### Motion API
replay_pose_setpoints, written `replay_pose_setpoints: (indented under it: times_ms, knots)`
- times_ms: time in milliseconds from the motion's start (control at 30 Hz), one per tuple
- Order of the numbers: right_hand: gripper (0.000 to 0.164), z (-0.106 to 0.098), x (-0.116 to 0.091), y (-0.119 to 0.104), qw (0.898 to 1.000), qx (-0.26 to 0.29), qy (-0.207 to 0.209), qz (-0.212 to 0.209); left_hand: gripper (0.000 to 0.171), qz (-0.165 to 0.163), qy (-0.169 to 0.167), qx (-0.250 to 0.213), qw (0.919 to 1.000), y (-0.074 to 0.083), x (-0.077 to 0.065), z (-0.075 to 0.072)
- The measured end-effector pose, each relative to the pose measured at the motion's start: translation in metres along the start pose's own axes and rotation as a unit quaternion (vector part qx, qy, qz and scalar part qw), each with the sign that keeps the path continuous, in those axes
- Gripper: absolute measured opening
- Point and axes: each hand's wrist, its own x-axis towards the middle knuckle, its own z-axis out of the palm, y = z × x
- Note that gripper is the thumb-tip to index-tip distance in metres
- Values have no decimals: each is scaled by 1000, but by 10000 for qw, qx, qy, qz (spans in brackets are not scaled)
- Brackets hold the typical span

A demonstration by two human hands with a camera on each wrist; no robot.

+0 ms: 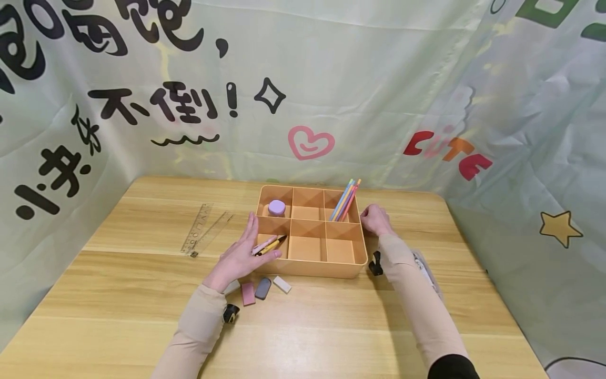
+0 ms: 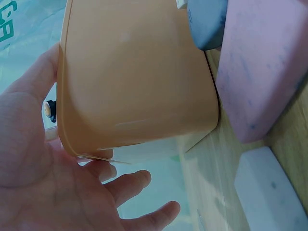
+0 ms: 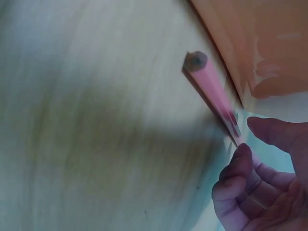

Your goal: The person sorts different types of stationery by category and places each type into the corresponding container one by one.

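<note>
An orange-tan six-compartment organizer box (image 1: 307, 268) stands in the middle of the table. Along its left wall rest the extended fingers of my left hand (image 1: 240, 259), the thumb over the front-left corner. A yellow-and-black pen (image 1: 270, 246) and a pink pen (image 1: 263, 244) lean in that compartment. My right hand (image 1: 377, 220) is low beside the right wall. In the right wrist view, a pink pencil (image 3: 214, 91) lies along the box, its far end at my bent fingertips; the thumb stands apart from them. Colored pencils (image 1: 344, 201) stand in the back-right compartment, a purple-lidded jar (image 1: 276, 207) in the back-left.
In front of the box lie a pink eraser (image 1: 248, 293), a grey-blue eraser (image 1: 263, 289) and a white eraser (image 1: 282, 285); another white eraser (image 2: 272, 192) is near my left wrist. Clear rulers (image 1: 195, 227) lie at left. My right forearm partly covers a grey item (image 1: 430, 273).
</note>
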Motion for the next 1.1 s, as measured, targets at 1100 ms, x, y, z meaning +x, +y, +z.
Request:
replay_pose_setpoints:
  times_ms: [1100]
  knots:
    - [23, 1, -1, 2, 9995, 12, -234, 213, 112, -79, 8, 28, 10000, 0, 1, 1]
